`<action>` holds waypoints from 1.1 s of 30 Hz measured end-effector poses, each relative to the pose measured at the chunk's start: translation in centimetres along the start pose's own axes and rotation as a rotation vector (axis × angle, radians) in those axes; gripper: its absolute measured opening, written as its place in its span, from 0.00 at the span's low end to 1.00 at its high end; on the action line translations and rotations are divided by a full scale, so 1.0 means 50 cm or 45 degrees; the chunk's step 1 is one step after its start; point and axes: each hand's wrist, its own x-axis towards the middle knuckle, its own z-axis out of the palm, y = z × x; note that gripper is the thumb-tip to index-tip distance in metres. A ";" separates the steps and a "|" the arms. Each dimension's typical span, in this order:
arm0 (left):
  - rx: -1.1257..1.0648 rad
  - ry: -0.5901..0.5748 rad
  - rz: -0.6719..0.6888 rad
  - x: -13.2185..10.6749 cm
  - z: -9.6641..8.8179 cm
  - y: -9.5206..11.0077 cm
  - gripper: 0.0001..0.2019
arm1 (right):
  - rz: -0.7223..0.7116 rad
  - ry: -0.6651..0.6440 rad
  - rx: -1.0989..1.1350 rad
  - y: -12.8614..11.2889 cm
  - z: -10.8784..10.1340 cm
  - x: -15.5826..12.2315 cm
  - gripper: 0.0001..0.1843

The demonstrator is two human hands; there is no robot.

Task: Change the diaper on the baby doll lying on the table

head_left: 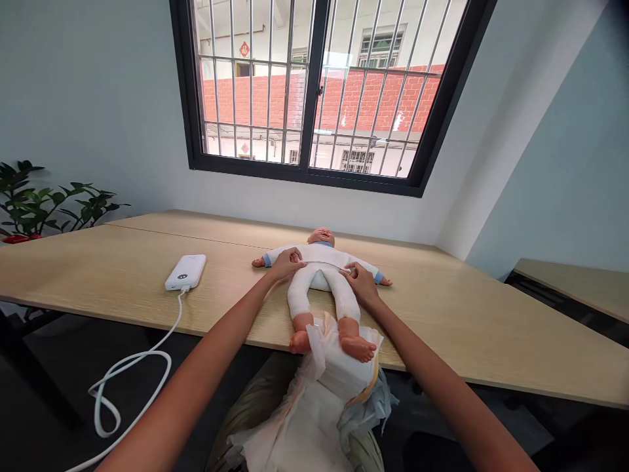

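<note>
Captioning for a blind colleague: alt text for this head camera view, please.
The left hand and right hand rest on a white-clothed baby doll lying on its back on a wooden table, its feet on a white diaper at the edge. A white power bank lies left, under a barred window.

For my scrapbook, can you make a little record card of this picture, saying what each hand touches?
Left hand: on the waist of a baby doll in white clothes
Right hand: on the doll's other side
Doll's feet: on a white disposable diaper
Nearby: white power bank with cable
Surface: wooden table
Behind: barred window
</note>
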 end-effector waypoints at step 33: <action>-0.014 0.087 -0.103 0.009 -0.015 -0.018 0.09 | -0.202 0.149 -0.242 -0.014 -0.007 0.004 0.09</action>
